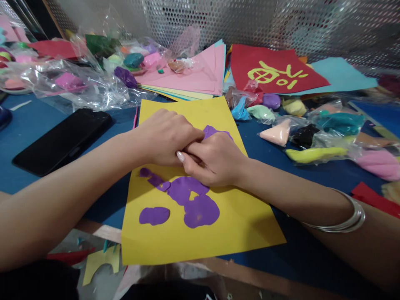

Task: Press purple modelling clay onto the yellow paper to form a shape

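Note:
My left hand (168,135) and my right hand (217,160) meet over a yellow sheet of paper (246,227). The fingers of both are curled in and overlap, so whatever lies between or under them is hidden. Flattened purple clay (201,210) forms joined patches on the sheet just below my hands, with a small yellow gap among them. A separate purple oval (154,216) lies at lower left. More purple clay (214,131) shows behind my right hand, partly covered by it. A silver bangle (351,218) circles my right forearm.
A black phone (62,139) lies at left on the blue table (121,179). Bagged clay (315,154) in several colours is spread at right. Pink paper (187,75), more bagged clay and a red sheet with yellow shapes (265,62) lie along the perforated metal panel (212,21).

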A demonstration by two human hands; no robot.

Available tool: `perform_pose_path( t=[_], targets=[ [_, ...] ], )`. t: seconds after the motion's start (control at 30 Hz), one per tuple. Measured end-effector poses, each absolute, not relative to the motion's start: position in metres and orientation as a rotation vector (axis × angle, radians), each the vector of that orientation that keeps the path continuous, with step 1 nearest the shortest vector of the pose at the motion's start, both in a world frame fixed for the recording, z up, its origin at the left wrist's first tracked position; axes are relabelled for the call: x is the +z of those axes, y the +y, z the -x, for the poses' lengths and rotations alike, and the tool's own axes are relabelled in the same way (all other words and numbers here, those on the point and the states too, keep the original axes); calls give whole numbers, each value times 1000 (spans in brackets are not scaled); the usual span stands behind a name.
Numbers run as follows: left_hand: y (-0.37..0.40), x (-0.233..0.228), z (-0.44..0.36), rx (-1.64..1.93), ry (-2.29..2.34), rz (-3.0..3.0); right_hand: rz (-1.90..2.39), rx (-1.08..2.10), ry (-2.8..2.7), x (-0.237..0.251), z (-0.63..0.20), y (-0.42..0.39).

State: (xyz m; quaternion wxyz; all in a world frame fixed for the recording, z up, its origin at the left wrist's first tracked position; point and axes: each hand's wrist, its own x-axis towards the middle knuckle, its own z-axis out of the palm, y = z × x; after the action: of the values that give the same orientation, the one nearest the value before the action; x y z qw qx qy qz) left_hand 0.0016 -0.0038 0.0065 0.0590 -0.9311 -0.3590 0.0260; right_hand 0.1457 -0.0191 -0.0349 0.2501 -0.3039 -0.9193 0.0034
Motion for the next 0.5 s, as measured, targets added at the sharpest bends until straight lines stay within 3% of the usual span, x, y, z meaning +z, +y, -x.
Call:
perform_pose_path(
  t=[0.5],
  targets=[
    [-3,4,-1,71,-1080,2804,828,21,-2495,-35,-145,-19]
  ],
)
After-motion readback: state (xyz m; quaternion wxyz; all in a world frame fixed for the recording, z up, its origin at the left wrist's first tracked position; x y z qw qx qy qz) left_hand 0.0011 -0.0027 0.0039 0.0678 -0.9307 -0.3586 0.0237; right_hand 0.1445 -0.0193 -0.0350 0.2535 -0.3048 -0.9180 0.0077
